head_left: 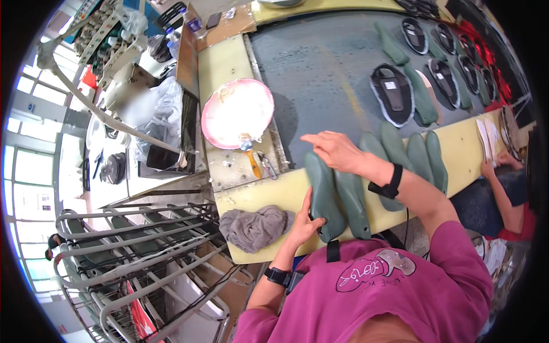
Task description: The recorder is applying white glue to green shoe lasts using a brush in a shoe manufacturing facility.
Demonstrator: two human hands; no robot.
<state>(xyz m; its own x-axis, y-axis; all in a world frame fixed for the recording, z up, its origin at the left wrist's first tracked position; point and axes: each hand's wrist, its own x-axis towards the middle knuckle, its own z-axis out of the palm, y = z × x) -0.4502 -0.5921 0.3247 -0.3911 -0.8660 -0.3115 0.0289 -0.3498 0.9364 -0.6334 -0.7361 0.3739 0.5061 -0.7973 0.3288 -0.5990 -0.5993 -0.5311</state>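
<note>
Several dark green shoe lasts lie side by side on the cream table edge in front of me. My left hand (pixel 305 224) grips the near end of the leftmost shoe last (pixel 323 191), thumb on top and fingers along its left side. Over the far end of that last is my right hand (pixel 334 151), its index finger stretched to the left and no object visible in it; whether it touches the last I cannot tell. A second shoe last (pixel 353 200) rests right beside the first, partly under my right wrist.
A pink-rimmed bowl (pixel 213 130) of white paste stands at left, with a yellow-handled brush (pixel 252 164) beside it. A grey cloth (pixel 255 227) lies near my left arm. Shoe uppers (pixel 393 108) and lasts line the grey belt (pixel 309 74). Metal racks (pixel 154 240) stand left; another person's hand (pixel 488 170) is at right.
</note>
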